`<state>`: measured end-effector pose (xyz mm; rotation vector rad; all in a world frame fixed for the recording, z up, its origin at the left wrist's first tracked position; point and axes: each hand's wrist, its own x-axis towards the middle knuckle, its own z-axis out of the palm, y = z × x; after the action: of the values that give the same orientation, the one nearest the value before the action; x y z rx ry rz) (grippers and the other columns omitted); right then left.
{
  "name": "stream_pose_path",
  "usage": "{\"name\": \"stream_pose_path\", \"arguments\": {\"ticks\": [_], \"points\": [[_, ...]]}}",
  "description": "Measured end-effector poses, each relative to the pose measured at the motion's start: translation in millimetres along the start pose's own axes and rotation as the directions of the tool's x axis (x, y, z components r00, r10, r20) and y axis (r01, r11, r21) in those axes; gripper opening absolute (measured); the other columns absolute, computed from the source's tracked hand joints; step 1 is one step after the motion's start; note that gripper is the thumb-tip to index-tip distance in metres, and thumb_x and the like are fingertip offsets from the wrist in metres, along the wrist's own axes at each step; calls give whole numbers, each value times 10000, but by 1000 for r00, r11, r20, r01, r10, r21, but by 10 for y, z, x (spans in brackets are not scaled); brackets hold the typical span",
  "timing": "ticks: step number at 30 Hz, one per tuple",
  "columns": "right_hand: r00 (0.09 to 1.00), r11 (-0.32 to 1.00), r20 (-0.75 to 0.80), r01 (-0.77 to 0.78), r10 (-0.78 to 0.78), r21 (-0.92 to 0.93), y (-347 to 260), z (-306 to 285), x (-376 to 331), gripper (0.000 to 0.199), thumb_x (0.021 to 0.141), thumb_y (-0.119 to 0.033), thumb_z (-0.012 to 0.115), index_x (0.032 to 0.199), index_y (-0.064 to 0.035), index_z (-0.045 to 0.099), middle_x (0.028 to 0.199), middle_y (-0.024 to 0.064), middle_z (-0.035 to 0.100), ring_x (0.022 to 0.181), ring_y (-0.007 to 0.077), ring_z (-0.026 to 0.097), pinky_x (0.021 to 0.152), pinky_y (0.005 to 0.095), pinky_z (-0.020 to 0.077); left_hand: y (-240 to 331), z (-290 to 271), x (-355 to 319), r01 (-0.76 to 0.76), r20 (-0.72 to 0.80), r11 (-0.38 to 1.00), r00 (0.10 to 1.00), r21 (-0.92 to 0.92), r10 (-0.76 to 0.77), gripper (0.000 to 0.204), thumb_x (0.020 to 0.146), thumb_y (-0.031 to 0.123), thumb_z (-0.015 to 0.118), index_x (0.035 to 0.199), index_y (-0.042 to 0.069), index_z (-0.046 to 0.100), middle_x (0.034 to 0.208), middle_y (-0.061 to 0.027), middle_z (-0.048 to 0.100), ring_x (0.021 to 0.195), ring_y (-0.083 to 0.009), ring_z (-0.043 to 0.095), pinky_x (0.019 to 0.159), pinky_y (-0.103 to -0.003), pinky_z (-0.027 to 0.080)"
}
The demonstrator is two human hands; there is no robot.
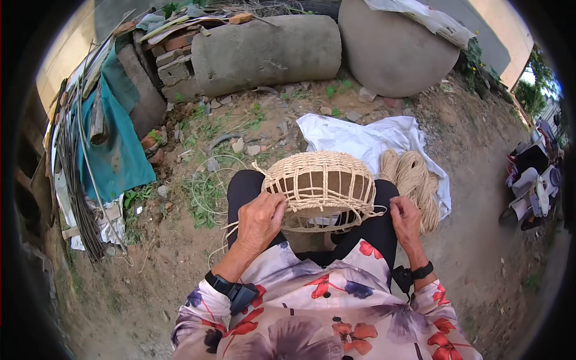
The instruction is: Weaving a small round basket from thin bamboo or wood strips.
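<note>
- The basket [321,187] sits on your lap, mouth toward you, its open weave of pale cord over a brown form, resting across your knees.
- Your left hand [259,221] is curled on the basket's left rim, fingers closed on the cord there; keep that pinch tight so the last wrap does not slacken.
- Your right hand [406,219] is just beside the right rim, fingers bent around a loose strand [373,211] that runs back to the weave; draw it level with the rim, I judge, not downward.
- Keep the basket braced between your thighs so it cannot roll while you pull.
- The hank of cord [414,180] lies at your right knee on the white cloth [354,138]; feed from it without tangling.
- Loose thin loops [210,186] lie on the dirt at your left; keep them clear of your working strand.
- Beyond stand a concrete pipe [264,51] and a round boulder [396,48].
</note>
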<state>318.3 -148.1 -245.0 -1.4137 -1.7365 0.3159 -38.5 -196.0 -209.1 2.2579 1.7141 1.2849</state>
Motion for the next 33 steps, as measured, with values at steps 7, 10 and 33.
{"name": "stream_pose_path", "arguments": {"ticks": [7,10,33], "points": [[999,999,-27,-33,33,12,45,-124,3,84,882,-34,636,956,-10,668,723,85,636,635,135,600,596,286,478,-479,-342,-147,146,24,986,989,76,-148,13,868,36,623,879,40,617,829,-146,624,718,-368,632,657,-451,512],[993,992,-14,-114,115,44,162,-293,60,87,893,-43,631,966,-14,667,717,49,629,635,93,572,587,265,466,-1711,-1053,-735,435,-164,742,896,510,-412,72,878,61,607,928,19,637,867,-197,659,775,-412,652,681,-472,515],[675,775,563,625,-477,-93,-1664,497,290,279,795,51,545,1048,-34,625,876,126,575,734,334,636,629,410,507,-81,5,28,-60,147,977,985,-206,92,207,899,36,619,1105,42,631,755,-119,625,694,-278,652,611,-392,514]]}}
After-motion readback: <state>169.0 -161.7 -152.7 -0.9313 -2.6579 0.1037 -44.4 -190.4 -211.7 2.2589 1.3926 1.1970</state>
